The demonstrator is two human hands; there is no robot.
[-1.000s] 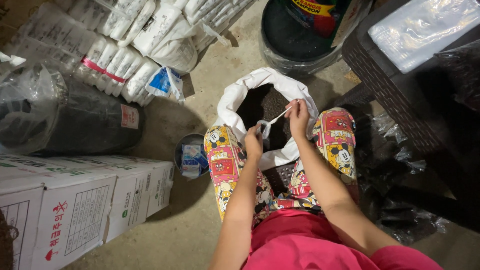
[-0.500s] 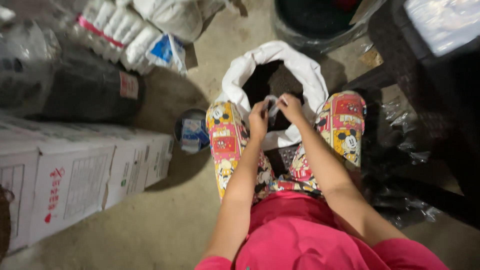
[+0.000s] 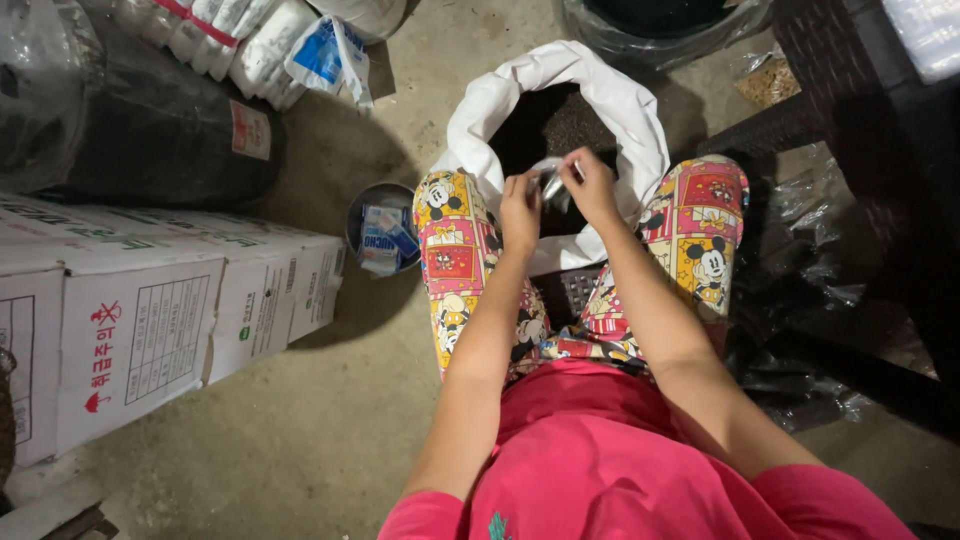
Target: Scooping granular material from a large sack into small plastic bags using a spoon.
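I sit with an open white sack (image 3: 482,118) of dark granular material (image 3: 560,125) between my knees, which are in bright cartoon-print trousers. Both hands meet over the sack's mouth. My left hand (image 3: 520,208) and my right hand (image 3: 592,185) pinch a small clear plastic bag (image 3: 553,186) between their fingertips. What the little bag contains is too small to tell.
White cardboard boxes (image 3: 150,310) stand at the left, with a small round tin of blue-white packets (image 3: 383,235) beside my left knee. A black bag (image 3: 150,130) and stacked white packets (image 3: 230,40) lie behind. A dark wicker table (image 3: 860,90) and crumpled plastic (image 3: 800,230) are right.
My right hand has come down from its raised position and joined the left hand over the sack. Both now hold the small bag close together. The view has tilted down.
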